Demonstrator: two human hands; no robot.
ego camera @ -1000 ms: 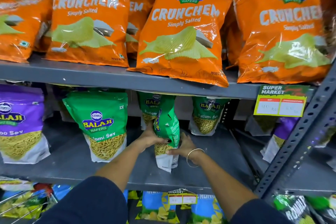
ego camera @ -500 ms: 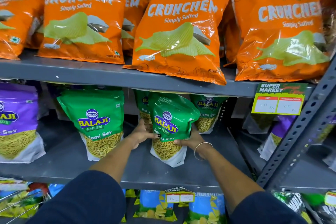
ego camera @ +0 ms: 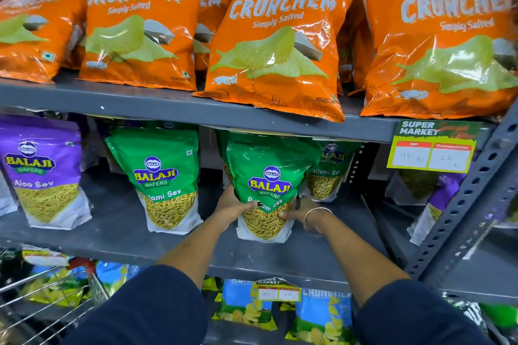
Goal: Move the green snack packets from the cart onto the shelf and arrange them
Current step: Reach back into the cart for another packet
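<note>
A green Balaji sev packet point(ego camera: 269, 176) stands upright on the grey middle shelf point(ego camera: 117, 235), its front facing me. My left hand point(ego camera: 234, 204) grips its left side and my right hand point(ego camera: 298, 211), with a bangle on the wrist, grips its right side. Another green packet point(ego camera: 161, 176) stands to the left. Behind the held one, a green packet point(ego camera: 326, 173) shows at the right and the edge of another at the left. The wire cart point(ego camera: 50, 308) is at the bottom left.
Orange Crunchem chip bags point(ego camera: 274, 45) fill the shelf above. A purple Aloo Sev packet point(ego camera: 42, 173) stands at the far left. A price tag point(ego camera: 431, 148) hangs at the right by a perforated grey upright point(ego camera: 473, 199). Blue chip bags point(ego camera: 246, 308) sit on the lower shelf.
The held green packet has turned from edge-on to face forward and now stands upright on the shelf. Both hands have stayed on its sides.
</note>
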